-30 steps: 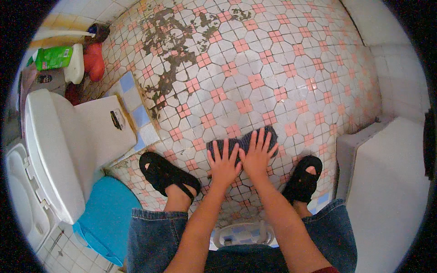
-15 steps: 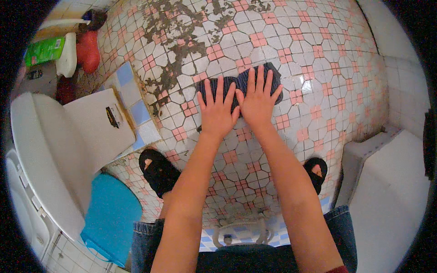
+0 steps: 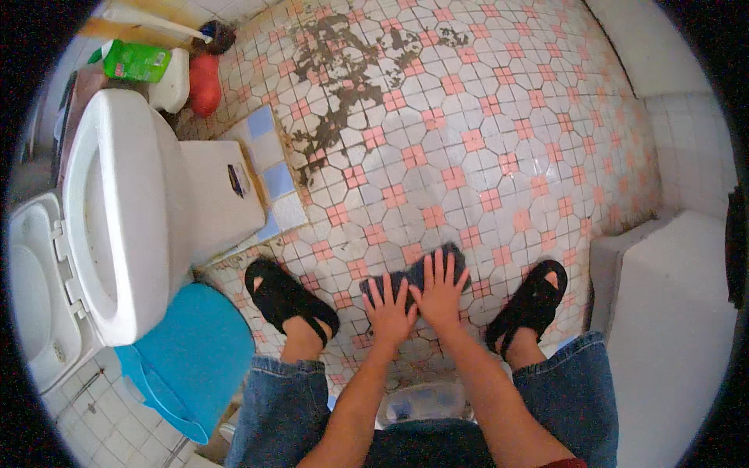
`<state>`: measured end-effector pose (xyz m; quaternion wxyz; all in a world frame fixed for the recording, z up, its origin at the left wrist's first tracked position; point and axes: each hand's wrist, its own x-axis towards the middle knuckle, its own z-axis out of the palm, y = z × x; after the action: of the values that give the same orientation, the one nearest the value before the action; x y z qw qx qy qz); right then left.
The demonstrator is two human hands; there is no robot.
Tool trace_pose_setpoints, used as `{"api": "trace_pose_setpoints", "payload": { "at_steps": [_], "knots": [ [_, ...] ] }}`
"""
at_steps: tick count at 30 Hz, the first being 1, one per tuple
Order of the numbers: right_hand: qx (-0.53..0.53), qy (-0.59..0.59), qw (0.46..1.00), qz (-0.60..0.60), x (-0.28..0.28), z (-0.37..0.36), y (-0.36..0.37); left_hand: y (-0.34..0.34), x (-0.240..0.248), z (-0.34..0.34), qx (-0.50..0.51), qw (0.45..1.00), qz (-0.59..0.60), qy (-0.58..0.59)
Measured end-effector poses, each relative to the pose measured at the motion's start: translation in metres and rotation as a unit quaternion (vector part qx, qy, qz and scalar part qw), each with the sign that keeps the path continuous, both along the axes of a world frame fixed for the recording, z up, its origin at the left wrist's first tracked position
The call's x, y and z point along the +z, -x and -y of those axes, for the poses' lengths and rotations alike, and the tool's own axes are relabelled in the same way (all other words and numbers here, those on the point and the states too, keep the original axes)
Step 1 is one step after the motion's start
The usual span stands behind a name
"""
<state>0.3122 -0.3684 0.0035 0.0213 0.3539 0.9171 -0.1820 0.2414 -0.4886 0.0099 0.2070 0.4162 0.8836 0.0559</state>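
A dark blue-grey ribbed cloth (image 3: pixel 417 271) lies flat on the tiled floor (image 3: pixel 484 195) between my feet. My left hand (image 3: pixel 390 318) rests palm down on its left part, fingers spread. Beside it, my right hand (image 3: pixel 440 300) presses flat on the right part, its fingers also apart. The two thumbs nearly meet in the middle. Neither hand grips the cloth; both are open on top of it, covering much of it. Dark grey dirt patches (image 3: pixel 335 117) mark the floor farther ahead.
At left stands a white toilet (image 3: pixel 156 203) with a blue bin (image 3: pixel 195 351) nearer me. Behind it are a green pouch (image 3: pixel 136 62) and a red object (image 3: pixel 204 86). My black sandals (image 3: pixel 289 300) flank the cloth. A white ledge (image 3: pixel 663 312) borders the right side.
Both hands have drawn the cloth back toward me, from well ahead of my feet to between them. The view has shifted, showing more of the toilet and my legs.
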Motion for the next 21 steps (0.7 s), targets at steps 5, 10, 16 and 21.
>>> {"api": "trace_pose_setpoints", "payload": {
  "at_steps": [5, 10, 16, 21],
  "knots": [
    [0.002, -0.002, 0.999, 0.035, -0.004, -0.005, 0.02, 0.035, 0.002, -0.013, -0.046, 0.999, -0.011, -0.01],
    [0.013, -0.016, 1.0, -0.007, -0.003, -0.062, 0.104, 0.106, -0.004, -0.064, -0.017, 0.997, -0.048, -0.055],
    [0.012, -0.067, 0.997, -0.047, -0.01, -0.123, 0.183, 0.192, -0.012, -0.124, -0.067, 0.992, -0.096, -0.057],
    [-0.006, -0.066, 0.993, -0.096, -0.019, -0.13, 0.201, 0.214, -0.017, -0.138, -0.054, 0.991, -0.104, -0.07]
  ]
}}
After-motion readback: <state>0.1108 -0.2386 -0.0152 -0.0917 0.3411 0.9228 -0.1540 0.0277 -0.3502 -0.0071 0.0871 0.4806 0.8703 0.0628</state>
